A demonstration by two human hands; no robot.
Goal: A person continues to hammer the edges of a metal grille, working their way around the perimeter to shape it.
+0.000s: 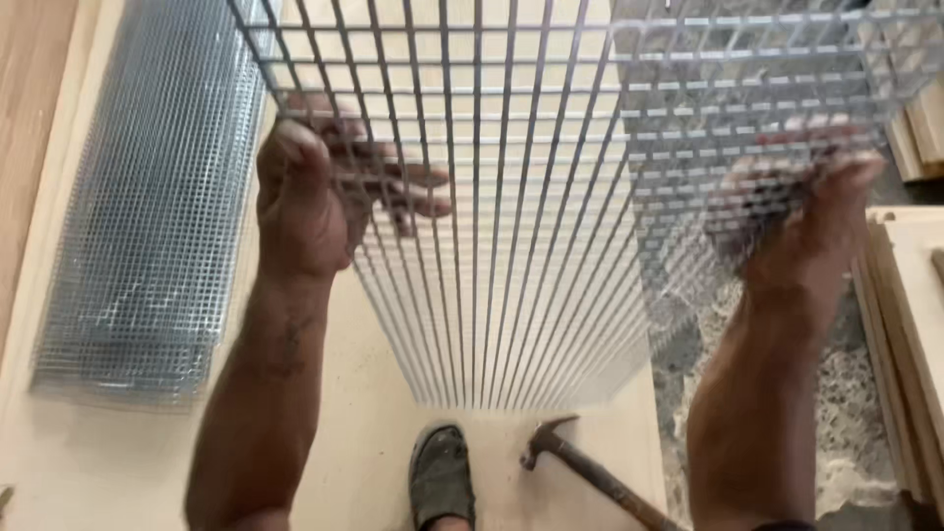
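Note:
A large panel of grey wire mesh [511, 246] stands upright on a pale wooden board [374, 344], rising toward the camera. My left hand [315, 187] grips its left side, fingers hooked through the grid. My right hand [796, 206] grips the folded right side of the same mesh, seen partly through the wires.
A flat stack of finer wire mesh [147, 216] lies on the board at the left. A claw hammer [580, 462] lies near the board's lower right edge, next to my dark shoe [441, 477]. Wooden planks [910, 324] lie on the speckled floor at the right.

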